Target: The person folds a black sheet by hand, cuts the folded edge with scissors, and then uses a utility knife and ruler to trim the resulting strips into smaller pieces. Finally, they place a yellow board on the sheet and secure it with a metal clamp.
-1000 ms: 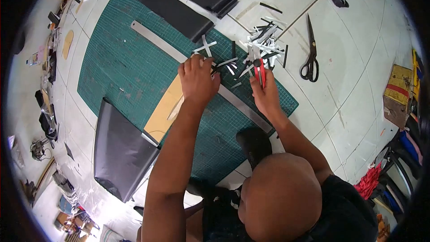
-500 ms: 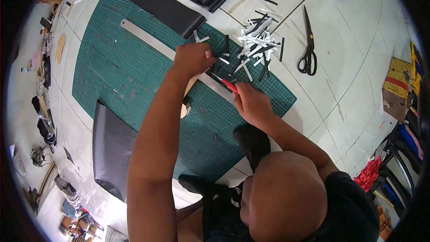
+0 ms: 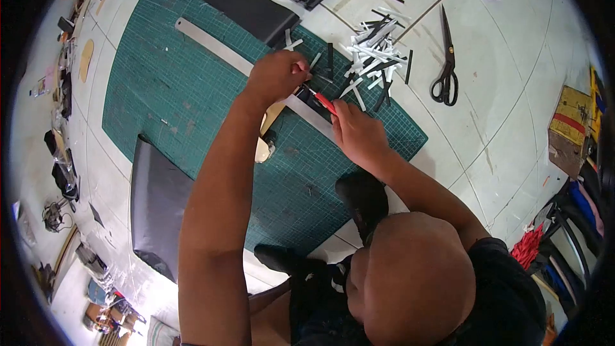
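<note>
My right hand (image 3: 360, 132) is wrapped round a red-handled cutting tool (image 3: 325, 103), probably a craft knife; its tip points at my left hand. My left hand (image 3: 279, 77) is closed over the metal ruler (image 3: 214, 45), thumb and fingers pinched together close to that tip. Whatever the pinch holds is too small to make out. Under the ruler's side by my left wrist lies a beige flat piece (image 3: 273, 117), partly hidden by the forearm. A small black piece (image 3: 303, 95) shows beside the ruler, under the tool. All of this rests on a green cutting mat (image 3: 160, 83).
Beyond my hands lies a heap of black and white strips (image 3: 375, 51). Black scissors (image 3: 446, 67) lie on the tiled floor to the right. Folded black sheets (image 3: 240, 1) overlap the mat's far edge; another dark sheet (image 3: 157, 208) lies at left. My feet touch the near edge.
The whole view has shifted slightly. The tool's tip has come nearer my left fingers, and the light strip beside them has changed position. Both hands stay closed.
</note>
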`<control>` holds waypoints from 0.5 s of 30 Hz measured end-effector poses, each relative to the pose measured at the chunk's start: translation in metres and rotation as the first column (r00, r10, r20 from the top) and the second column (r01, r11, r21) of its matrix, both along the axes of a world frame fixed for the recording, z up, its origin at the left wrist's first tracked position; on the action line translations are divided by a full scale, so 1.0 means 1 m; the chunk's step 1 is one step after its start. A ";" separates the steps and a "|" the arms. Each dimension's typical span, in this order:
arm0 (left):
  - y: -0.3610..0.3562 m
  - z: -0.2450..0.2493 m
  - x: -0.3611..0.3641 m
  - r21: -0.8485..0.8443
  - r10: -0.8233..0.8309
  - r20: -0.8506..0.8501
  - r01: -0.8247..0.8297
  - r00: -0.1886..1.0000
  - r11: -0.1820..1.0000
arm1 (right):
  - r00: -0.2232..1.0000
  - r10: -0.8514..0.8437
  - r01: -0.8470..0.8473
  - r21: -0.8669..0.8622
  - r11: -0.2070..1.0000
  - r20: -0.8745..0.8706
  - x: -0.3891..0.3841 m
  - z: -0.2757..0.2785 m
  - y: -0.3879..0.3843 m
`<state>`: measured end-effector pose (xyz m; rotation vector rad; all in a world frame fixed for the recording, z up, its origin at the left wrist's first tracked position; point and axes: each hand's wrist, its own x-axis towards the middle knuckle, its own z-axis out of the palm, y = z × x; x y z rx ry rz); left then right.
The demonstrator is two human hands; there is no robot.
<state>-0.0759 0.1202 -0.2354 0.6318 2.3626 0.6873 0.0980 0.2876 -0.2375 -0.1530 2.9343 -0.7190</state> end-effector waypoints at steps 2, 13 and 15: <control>-0.001 -0.003 0.000 0.008 -0.053 -0.053 0.053 0.997 0.999 | 1.000 -0.011 0.011 -0.004 1.000 -0.022 0.002 -0.001 0.001; 0.009 0.002 -0.005 -0.169 -0.050 -0.056 0.040 0.997 0.985 | 0.984 0.040 -0.059 0.108 0.992 0.173 -0.007 0.007 -0.004; 0.008 -0.002 -0.003 -0.157 -0.049 -0.074 0.037 0.996 0.987 | 0.969 0.054 -0.086 0.125 0.988 0.241 -0.011 0.009 -0.003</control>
